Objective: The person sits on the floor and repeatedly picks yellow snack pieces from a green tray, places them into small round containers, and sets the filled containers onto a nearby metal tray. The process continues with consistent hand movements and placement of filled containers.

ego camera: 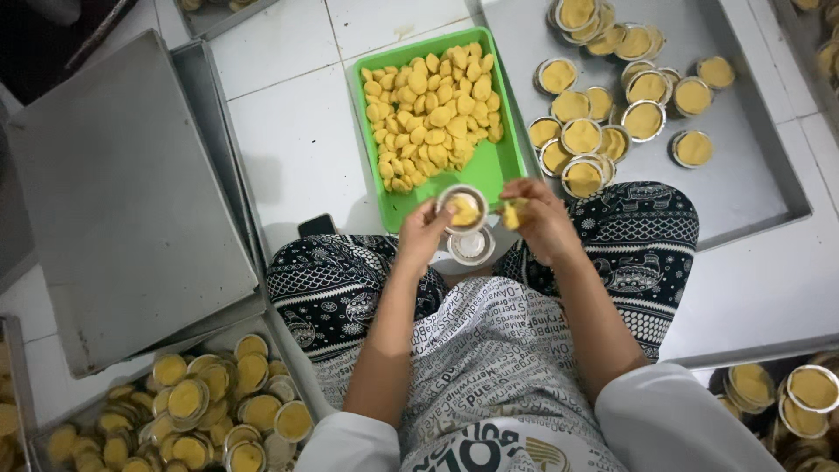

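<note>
Nearest the camera, at the lower left, a metal tray (35,437) held a crowd of small round tins filled with yellow dough (188,402), and at the lower right a few more filled tins (813,387) showed at the frame's edge. The person sat cross-legged on the white tiled floor (297,140) in black-and-white patterned trousers (332,288), forearms reaching forward over the lap.

The left hand (426,234) was curled around a small round metal tin (463,208), fingers closed on its rim, with a lump of yellow dough sitting inside it. The right hand (542,218) sat just beside it — fingers pinched shut on a small piece of yellow dough (511,213). Just below the held tin, between the knees, lay what looked like an empty tin (472,246), though the view was too small to be sure. A dark phone-like object (316,225) lay on the floor near the left knee.

Farther off, straight ahead, a green plastic tray (502,166) carried a heap of yellow dough pieces (433,109). To its right a wide metal tray (752,175) held a loose cluster of filled tins (612,96) — some stacked, some single. To the left, a stack of upturned metal trays (122,201) lay flat.
</note>
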